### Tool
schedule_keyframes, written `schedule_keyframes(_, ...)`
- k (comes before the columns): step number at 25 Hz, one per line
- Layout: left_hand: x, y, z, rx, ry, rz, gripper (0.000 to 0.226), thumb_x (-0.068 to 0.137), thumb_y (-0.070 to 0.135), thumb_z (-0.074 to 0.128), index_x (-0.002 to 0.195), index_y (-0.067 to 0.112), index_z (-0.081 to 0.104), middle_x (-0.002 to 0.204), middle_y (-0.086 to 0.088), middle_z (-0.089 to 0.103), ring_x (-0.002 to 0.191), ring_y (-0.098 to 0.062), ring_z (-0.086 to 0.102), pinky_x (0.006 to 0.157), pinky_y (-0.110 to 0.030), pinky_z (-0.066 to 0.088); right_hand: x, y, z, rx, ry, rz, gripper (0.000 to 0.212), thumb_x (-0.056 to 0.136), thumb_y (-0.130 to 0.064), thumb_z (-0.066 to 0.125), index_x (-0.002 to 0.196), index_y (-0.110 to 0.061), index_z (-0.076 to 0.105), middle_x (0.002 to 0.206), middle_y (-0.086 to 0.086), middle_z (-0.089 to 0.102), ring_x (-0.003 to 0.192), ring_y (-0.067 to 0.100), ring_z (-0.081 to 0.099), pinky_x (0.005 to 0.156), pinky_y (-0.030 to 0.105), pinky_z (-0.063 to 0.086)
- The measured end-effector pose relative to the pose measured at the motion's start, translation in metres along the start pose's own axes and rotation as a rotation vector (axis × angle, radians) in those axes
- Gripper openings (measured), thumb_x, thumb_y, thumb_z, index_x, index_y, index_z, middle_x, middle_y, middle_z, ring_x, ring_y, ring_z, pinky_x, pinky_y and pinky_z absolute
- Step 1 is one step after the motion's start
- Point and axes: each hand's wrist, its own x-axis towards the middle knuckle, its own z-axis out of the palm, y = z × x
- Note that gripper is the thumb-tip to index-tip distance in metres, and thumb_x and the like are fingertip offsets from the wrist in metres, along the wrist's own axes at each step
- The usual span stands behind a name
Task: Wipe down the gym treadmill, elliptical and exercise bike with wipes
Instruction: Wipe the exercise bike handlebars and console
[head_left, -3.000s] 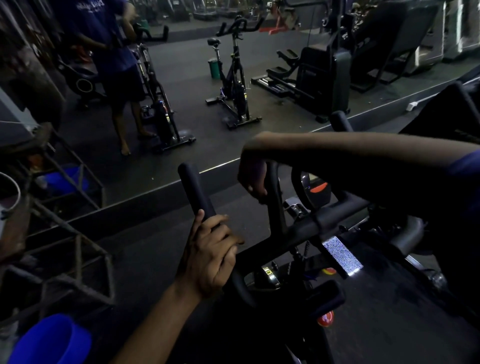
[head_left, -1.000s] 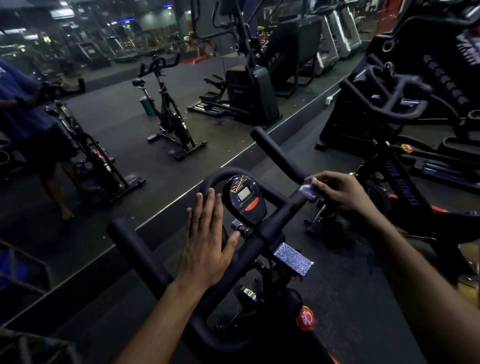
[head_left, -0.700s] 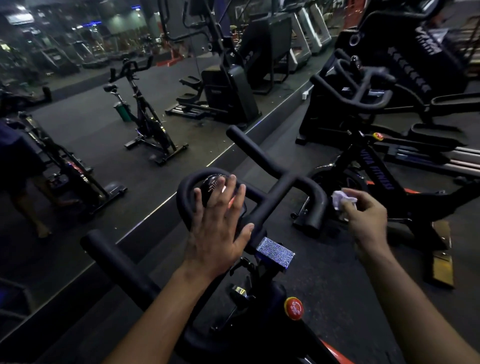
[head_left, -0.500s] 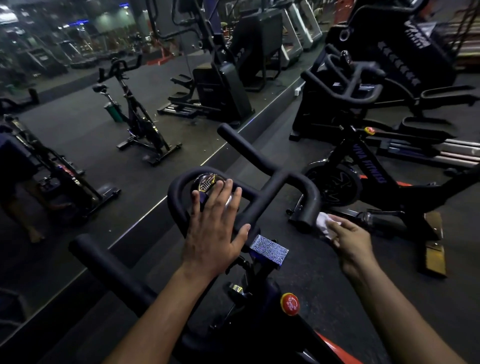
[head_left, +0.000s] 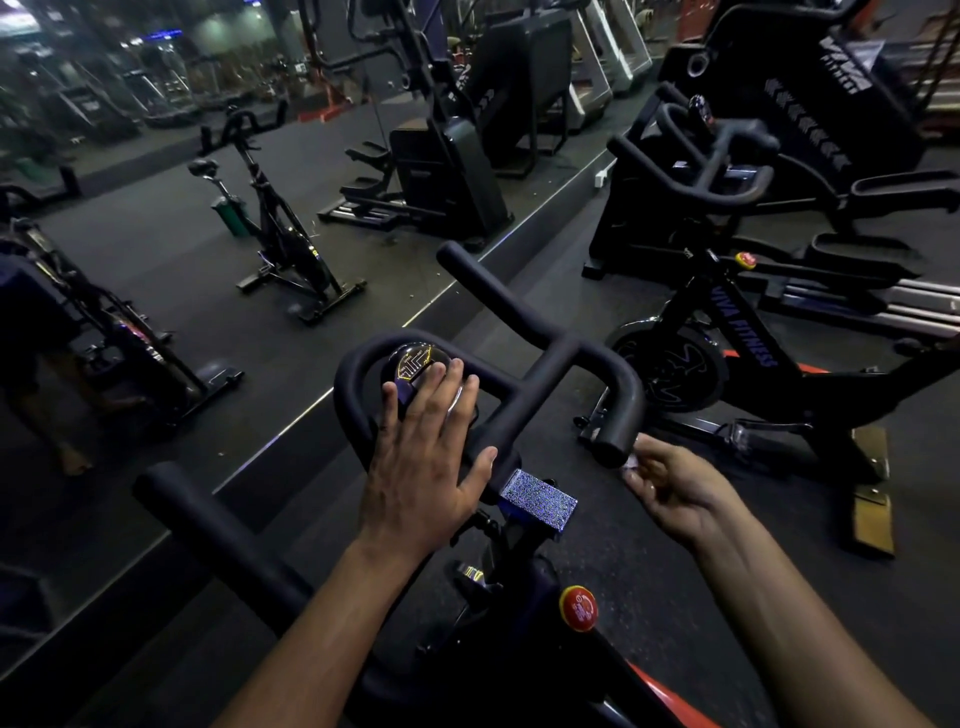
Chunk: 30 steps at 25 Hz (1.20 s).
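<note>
A black exercise bike's handlebar (head_left: 550, 348) fills the middle of the head view. My left hand (head_left: 426, 457) lies flat with straight fingers over the round console (head_left: 413, 364) inside the handlebar loop. My right hand (head_left: 675, 488) is just under the end of the right curved grip (head_left: 618, 436) and pinches a small pale wipe (head_left: 631, 462), mostly hidden by the fingers and the grip. A red knob (head_left: 578, 608) sits on the frame below.
A second exercise bike (head_left: 748, 343) stands close on the right, with an elliptical (head_left: 800, 135) behind it. A wall mirror (head_left: 218, 218) on the left reflects bikes, machines and a person's legs. Dark rubber floor (head_left: 649, 597) lies beneath.
My right hand has moved the wipe from the straight bar down round the right curved grip to its lower end. My left hand has stayed flat on the console.
</note>
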Motion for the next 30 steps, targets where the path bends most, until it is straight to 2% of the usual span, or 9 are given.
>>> schedule_keyframes(5, 0.0, -0.001, 0.001, 0.022, -0.005, 0.001, 0.07, 0.095, 0.047, 0.05, 0.155, 0.011, 0.04, 0.164, -0.007, 0.032, 0.155, -0.021, 0.023, 0.127, -0.05, 0.002, 0.058, -0.041, 0.004, -0.156, -0.011, -0.005, 0.034, 0.096, -0.001, 0.046, 0.127, 0.006, 0.059, 0.089, 0.014, 0.077, 0.076, 0.016, 0.076, 0.066, 0.027, 0.062)
schedule_keyframes(9, 0.001, -0.001, 0.001, 0.007, 0.026, 0.001, 0.07, 0.095, 0.045, 0.052, 0.154, 0.009, 0.04, 0.164, -0.007, 0.032, 0.155, -0.021, 0.022, 0.127, -0.05, 0.004, 0.086, -0.087, 0.022, -0.431, -0.066, 0.051, 0.023, 0.099, -0.008, 0.052, 0.114, 0.003, 0.065, 0.085, 0.018, 0.076, 0.07, 0.022, 0.076, 0.054, 0.032, 0.06)
schedule_keyframes(11, 0.001, -0.002, 0.002, -0.014, 0.046, -0.05, 0.072, 0.094, 0.044, 0.054, 0.155, 0.009, 0.039, 0.165, -0.01, 0.029, 0.156, -0.025, 0.017, 0.127, -0.052, 0.004, 0.1, -0.103, 0.039, -0.594, -0.131, 0.09, 0.029, 0.092, -0.006, 0.058, 0.119, 0.004, 0.065, 0.094, 0.019, 0.075, 0.076, 0.024, 0.075, 0.061, 0.037, 0.061)
schedule_keyframes(14, 0.003, -0.004, 0.002, -0.008, 0.062, -0.196, 0.081, 0.092, 0.047, 0.055, 0.158, 0.008, 0.03, 0.168, -0.014, 0.02, 0.157, -0.033, 0.009, 0.126, -0.056, 0.006, 0.126, -0.121, 0.074, -0.981, -0.206, 0.051, 0.063, 0.058, -0.011, 0.08, 0.118, 0.004, 0.069, 0.086, 0.01, 0.076, 0.073, 0.019, 0.072, 0.069, 0.034, 0.058)
schedule_keyframes(17, 0.003, -0.007, 0.005, -0.009, 0.055, -0.229, 0.086, 0.092, 0.048, 0.054, 0.16, 0.006, 0.023, 0.169, -0.015, 0.014, 0.157, -0.033, 0.008, 0.125, -0.057, 0.01, 0.151, -0.124, 0.117, -1.219, -0.284, 0.003, 0.063, 0.052, -0.025, 0.08, 0.111, -0.005, 0.075, 0.1, 0.012, 0.077, 0.09, 0.025, 0.071, 0.09, 0.045, 0.058)
schedule_keyframes(21, 0.003, -0.008, 0.008, -0.028, 0.06, -0.232, 0.084, 0.092, 0.048, 0.053, 0.159, 0.006, 0.024, 0.169, -0.014, 0.016, 0.157, -0.031, 0.01, 0.125, -0.057, 0.01, 0.17, -0.117, 0.169, -1.092, -0.293, 0.071, 0.031, 0.097, -0.011, 0.052, 0.12, 0.003, 0.066, 0.104, 0.02, 0.074, 0.082, 0.03, 0.074, 0.067, 0.039, 0.061)
schedule_keyframes(24, 0.003, -0.01, 0.008, -0.032, 0.062, -0.234, 0.085, 0.093, 0.047, 0.054, 0.16, 0.007, 0.019, 0.169, -0.013, 0.016, 0.157, -0.029, 0.01, 0.126, -0.055, 0.008, 0.178, -0.117, 0.215, -0.993, -0.318, 0.003, 0.03, 0.099, -0.012, 0.049, 0.117, 0.004, 0.067, 0.103, 0.022, 0.074, 0.076, 0.029, 0.074, 0.063, 0.037, 0.059)
schedule_keyframes(27, 0.003, -0.01, 0.008, -0.036, 0.052, -0.24, 0.086, 0.093, 0.046, 0.054, 0.161, 0.009, 0.015, 0.169, -0.01, 0.015, 0.157, -0.028, 0.01, 0.126, -0.054, 0.007, 0.177, -0.119, 0.252, -0.938, -0.341, -0.127, 0.024, 0.098, -0.003, 0.047, 0.108, 0.007, 0.066, 0.079, 0.018, 0.074, 0.064, 0.028, 0.072, 0.056, 0.034, 0.059)
schedule_keyframes(30, 0.004, -0.011, 0.008, -0.033, 0.053, -0.239, 0.085, 0.093, 0.046, 0.053, 0.16, 0.009, 0.015, 0.169, -0.009, 0.016, 0.157, -0.027, 0.012, 0.126, -0.053, 0.009, 0.174, -0.117, 0.272, -0.82, -0.388, -0.228, 0.019, 0.093, 0.008, 0.051, 0.103, 0.005, 0.067, 0.085, 0.023, 0.069, 0.074, 0.033, 0.069, 0.065, 0.039, 0.061)
